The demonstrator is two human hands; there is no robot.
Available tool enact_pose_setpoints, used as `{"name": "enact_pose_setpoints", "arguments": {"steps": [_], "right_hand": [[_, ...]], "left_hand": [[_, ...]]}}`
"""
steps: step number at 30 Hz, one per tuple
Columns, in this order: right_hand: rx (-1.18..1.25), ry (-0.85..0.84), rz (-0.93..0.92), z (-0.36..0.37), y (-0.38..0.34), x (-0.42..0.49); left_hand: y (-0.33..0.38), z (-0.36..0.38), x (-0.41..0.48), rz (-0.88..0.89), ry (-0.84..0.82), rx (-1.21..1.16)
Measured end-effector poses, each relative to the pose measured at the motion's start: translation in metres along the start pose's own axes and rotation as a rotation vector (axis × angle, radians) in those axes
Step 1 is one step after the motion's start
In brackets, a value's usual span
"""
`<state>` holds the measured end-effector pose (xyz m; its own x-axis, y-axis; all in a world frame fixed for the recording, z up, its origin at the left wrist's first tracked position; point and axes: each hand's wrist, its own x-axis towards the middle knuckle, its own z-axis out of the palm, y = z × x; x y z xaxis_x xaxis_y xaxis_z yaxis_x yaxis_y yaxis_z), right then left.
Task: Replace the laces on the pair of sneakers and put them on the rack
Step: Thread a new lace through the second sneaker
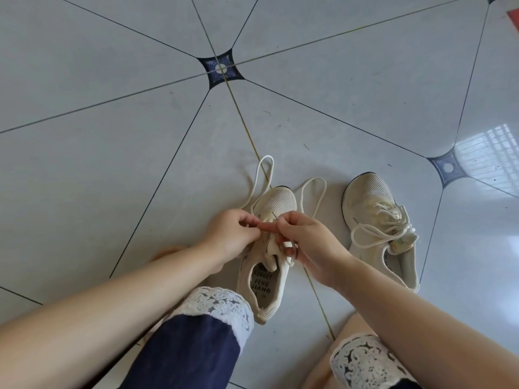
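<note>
Two cream sneakers stand on the tiled floor, toes pointing away from me. The near sneaker (pixel 266 265) sits between my hands. Its cream lace (pixel 262 178) trails in two loops past the toe. My left hand (pixel 233 234) pinches the lace at the eyelets on the shoe's left side. My right hand (pixel 306 240) grips the lace end on the right side, over the tongue. The other sneaker (pixel 376 217) stands to the right, laced, with loose bow loops lying across it.
Pale grey floor tiles (pixel 112 136) with dark diamond insets stretch all around. My knees, in navy trousers with white lace cuffs (pixel 219 307), sit just behind the near sneaker. A red edge (pixel 514 18) shows at the top right corner. No rack is in view.
</note>
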<state>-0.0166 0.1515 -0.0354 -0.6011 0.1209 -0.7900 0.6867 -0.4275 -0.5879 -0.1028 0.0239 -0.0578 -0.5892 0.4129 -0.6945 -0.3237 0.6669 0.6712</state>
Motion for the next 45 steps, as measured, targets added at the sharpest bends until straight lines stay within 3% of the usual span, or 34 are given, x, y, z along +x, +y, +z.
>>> {"name": "enact_pose_setpoints", "arguments": {"steps": [6,9,31,34,40,45], "right_hand": [[-0.342,0.314,-0.153,0.006,0.01,0.006],[-0.549,0.361,-0.201,0.008,0.01,0.01],[-1.064,0.233,-0.313,0.013,-0.006,0.017],[-1.065,0.248,-0.355,0.013,-0.001,0.017],[-0.66,0.324,-0.271,0.007,0.011,0.018],[-0.574,0.34,-0.245,0.008,0.014,0.019]], "left_hand": [[-0.002,-0.006,0.005,-0.058,-0.004,-0.15],[-0.004,-0.007,0.006,-0.078,-0.006,-0.192],[-0.002,-0.005,0.0,0.058,0.083,-0.055],[-0.002,-0.005,0.0,0.06,0.071,-0.057],[-0.007,-0.009,0.001,0.021,-0.031,-0.193],[-0.008,-0.005,0.005,-0.09,-0.044,-0.415]]}}
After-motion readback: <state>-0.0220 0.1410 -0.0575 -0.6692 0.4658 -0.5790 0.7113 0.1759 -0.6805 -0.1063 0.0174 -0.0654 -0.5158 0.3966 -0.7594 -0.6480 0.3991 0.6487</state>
